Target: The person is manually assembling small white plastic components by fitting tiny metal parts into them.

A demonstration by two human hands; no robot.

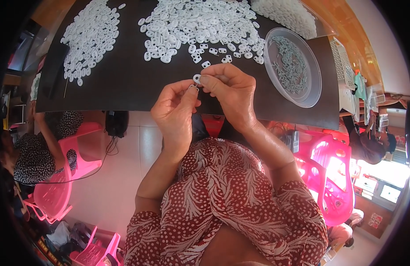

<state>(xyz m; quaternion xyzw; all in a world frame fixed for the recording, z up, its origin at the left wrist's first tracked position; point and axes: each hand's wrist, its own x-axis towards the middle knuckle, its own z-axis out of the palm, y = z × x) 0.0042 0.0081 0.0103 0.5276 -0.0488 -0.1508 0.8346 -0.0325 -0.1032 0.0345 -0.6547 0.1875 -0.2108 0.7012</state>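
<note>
In front of me, above the near edge of the dark table, my two hands meet fingertip to fingertip. My right hand (235, 91) pinches a small white plastic piece with a hole (196, 78) between thumb and forefinger. My left hand (176, 108) is closed just below and to the left, its thumb and forefinger on a second small white part (194, 88), mostly hidden by the fingers. Whether the two parts touch I cannot tell. Just beyond the hands lie loose white two-holed pieces (206, 64), at the near side of a broad heap of white oval pieces (200, 26).
Another heap of white ovals (92, 40) lies at the table's left. A round clear tub (317, 84) with small grey-green pins stands at the right, near a clear bag of white pieces (287, 15). Pink chairs (56, 195) stand on both sides; a person sits at the left.
</note>
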